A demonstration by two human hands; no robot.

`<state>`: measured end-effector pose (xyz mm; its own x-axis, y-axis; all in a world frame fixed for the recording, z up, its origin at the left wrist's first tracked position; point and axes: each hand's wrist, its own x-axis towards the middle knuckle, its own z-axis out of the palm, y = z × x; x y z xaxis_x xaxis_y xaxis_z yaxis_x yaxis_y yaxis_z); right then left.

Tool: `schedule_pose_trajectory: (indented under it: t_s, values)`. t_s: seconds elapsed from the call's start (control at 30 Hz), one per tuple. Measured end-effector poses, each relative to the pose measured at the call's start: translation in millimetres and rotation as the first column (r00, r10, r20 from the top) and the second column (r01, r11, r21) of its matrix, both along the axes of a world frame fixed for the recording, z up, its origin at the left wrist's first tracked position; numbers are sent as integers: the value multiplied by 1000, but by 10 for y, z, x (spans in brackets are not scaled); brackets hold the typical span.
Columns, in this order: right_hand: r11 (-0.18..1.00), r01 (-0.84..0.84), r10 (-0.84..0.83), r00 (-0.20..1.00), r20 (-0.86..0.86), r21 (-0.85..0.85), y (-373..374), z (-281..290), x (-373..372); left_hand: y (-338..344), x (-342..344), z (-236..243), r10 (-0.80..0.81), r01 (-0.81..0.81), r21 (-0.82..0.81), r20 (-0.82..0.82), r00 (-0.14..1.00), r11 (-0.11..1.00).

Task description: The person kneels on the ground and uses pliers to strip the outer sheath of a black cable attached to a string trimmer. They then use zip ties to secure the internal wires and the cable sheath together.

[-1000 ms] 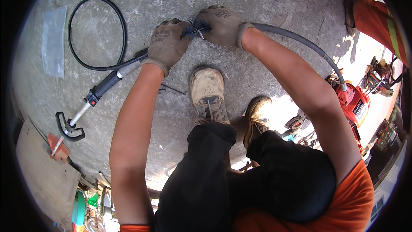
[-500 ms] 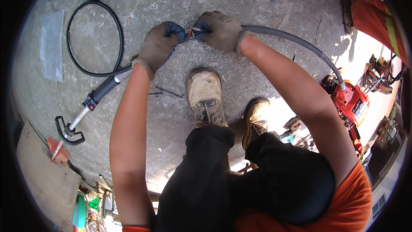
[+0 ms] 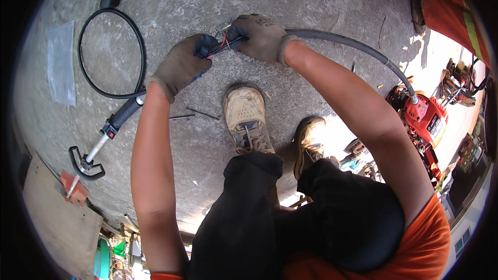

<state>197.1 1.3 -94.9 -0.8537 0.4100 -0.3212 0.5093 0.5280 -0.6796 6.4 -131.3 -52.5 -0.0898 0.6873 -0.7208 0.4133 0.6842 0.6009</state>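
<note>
My left hand (image 3: 182, 65), in a grey-brown glove with dark blue fingertips, is closed in a pinch on thin red and black wires (image 3: 223, 46). Just to its right, my right hand (image 3: 259, 39) wears a matching glove, its fingers closed on the other end of those wires. A thick grey-black flexible hose (image 3: 342, 40) comes out from behind the right hand and curves down to a red engine (image 3: 426, 120). Below the left wrist lies a pole with a black grip (image 3: 122, 115) and a loop handle (image 3: 85, 165). The fingers partly hide where the wires meet.
A black cable loop (image 3: 141, 46) and a clear plastic bag (image 3: 61, 65) lie on the concrete at left. Two thin dark sticks (image 3: 202, 113) rest near my shoe (image 3: 245, 109). At upper right is another person's orange trouser leg (image 3: 448, 18). A board (image 3: 57, 212) lies lower left.
My left hand has drawn left and slightly down, widening the gap to the right hand, so more of the wires shows. The right hand has shifted slightly left.
</note>
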Motion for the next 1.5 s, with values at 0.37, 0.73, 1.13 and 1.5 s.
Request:
schedule_pose_trajectory:
  t_s: [0.37,0.73,1.13,1.5]
  values:
    - [1000,-2,4,998,-70,26,7,-62,8,-165,359,-15,-133,293,133,-668,732,947]
    - [1000,5,-4,998,-65,16,15,-85,17,-218,370,-63,-118,360,213,-696,709,909]
    - [997,47,-46,999,15,-64,19,44,6,-390,252,-180,162,25,609,-250,955,793]
    - [994,89,-85,994,62,-67,6,57,15,-207,390,341,-97,562,520,-673,734,644]
